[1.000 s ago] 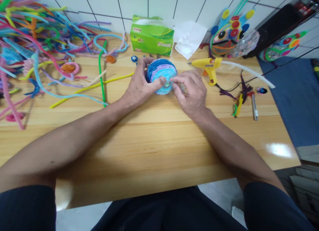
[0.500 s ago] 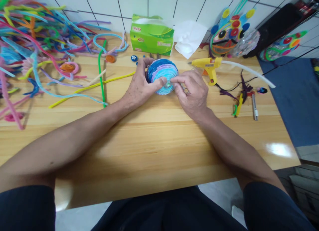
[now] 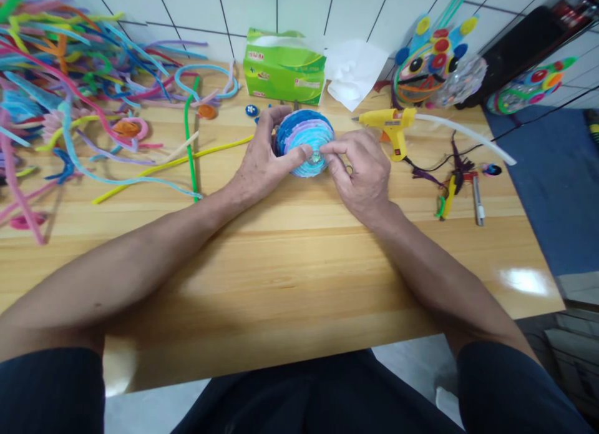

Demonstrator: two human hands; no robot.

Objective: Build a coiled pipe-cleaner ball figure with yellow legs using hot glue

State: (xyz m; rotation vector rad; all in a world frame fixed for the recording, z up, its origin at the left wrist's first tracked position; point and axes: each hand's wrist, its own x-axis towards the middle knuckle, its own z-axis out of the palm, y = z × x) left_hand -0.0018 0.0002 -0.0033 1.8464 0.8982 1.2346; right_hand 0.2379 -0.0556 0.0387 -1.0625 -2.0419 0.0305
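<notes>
A round object wound in pipe cleaners (image 3: 306, 129), banded dark blue, lilac and light blue, stands over the table in front of me. My left hand (image 3: 266, 152) is wrapped round its left side, with the thumb pressed near the middle of the light blue face. At that same centre, where a small clear spot shows, the index fingertip of my right hand (image 3: 362, 170) touches. The right thumb lies close under the index finger, and the other fingers are curled. Whether something small sits between those fingertips cannot be made out.
To the right lies a yellow glue gun (image 3: 395, 131) with a white glue stick (image 3: 468, 131) in its back. A green tissue pack (image 3: 284, 69) stands behind. Many pipe cleaners (image 3: 93, 78) are heaped at the left. A utility knife (image 3: 478, 202) and decorated bottles (image 3: 421, 72) are at the right.
</notes>
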